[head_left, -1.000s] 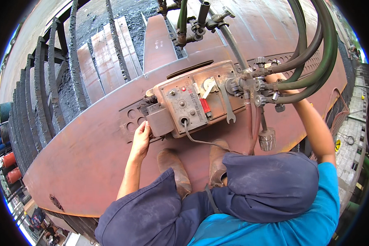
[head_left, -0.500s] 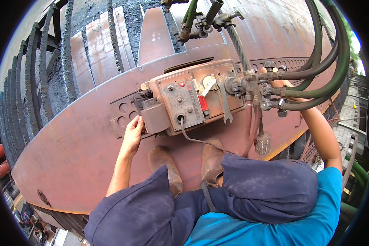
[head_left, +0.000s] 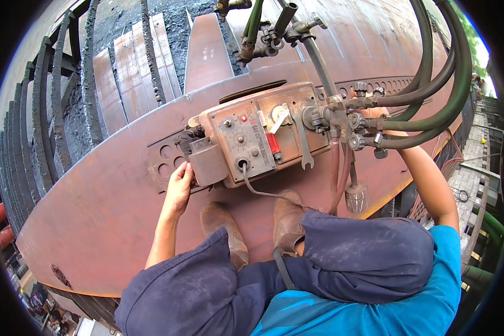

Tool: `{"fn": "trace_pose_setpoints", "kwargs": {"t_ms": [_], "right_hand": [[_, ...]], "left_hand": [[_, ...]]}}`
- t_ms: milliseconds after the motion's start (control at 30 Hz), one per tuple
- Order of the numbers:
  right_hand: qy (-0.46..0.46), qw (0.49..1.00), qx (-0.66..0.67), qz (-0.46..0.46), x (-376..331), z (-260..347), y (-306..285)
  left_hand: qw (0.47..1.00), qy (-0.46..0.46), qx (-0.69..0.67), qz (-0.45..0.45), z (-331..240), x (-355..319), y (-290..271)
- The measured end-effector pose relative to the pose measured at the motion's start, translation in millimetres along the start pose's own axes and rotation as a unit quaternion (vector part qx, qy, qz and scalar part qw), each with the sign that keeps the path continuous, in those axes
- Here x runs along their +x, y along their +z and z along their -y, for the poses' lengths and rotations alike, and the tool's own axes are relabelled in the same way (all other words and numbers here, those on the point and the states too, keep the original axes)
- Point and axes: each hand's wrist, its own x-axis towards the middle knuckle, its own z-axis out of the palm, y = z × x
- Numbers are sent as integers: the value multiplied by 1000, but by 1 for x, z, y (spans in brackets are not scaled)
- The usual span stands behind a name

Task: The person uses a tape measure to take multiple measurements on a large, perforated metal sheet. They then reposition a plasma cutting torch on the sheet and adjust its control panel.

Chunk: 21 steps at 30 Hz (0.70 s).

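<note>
A portable gas cutting machine (head_left: 251, 166), a scuffed metal box with a dial, a red lamp and a red switch, sits on a perforated track (head_left: 165, 152) on a rust-red steel plate (head_left: 106, 207). My left hand (head_left: 179, 187) is closed on the lower left corner of the grey bent-metal cover (head_left: 208, 164) at the box's left end. An open-end wrench (head_left: 305, 147) rests on the box's face. My right hand (head_left: 372, 115) reaches behind the valve block (head_left: 341, 120) at the right end; valves and hoses hide its fingers.
Thick dark and green hoses (head_left: 452, 89) arch over the right side. The torch (head_left: 255, 42) hangs beyond the machine. A grey cable (head_left: 263, 193) runs past my boots (head_left: 288, 221), which stand on the plate. Slatted metal bars (head_left: 59, 101) line the left.
The whole view has shifted slightly, so the scene sits a little further left. Both hands keep their places on the machine.
</note>
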Motion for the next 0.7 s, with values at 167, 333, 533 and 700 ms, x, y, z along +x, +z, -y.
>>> {"fn": "trace_pose_setpoints", "kwargs": {"t_ms": [167,333,533,700], "right_hand": [[18,1000,3,-1,-3,-1,-8],[31,999,13,-7,-4,0,0],[37,999,20,-8,-1,-1,4],[63,998,14,-10,-5,5,5]], "left_hand": [[1000,-12,-18,2,7,4,-2],[999,-11,-35,1,8,3,-2],[1000,-9,-22,11,11,3,-9],[999,-10,-30,30,15,12,-11]]}}
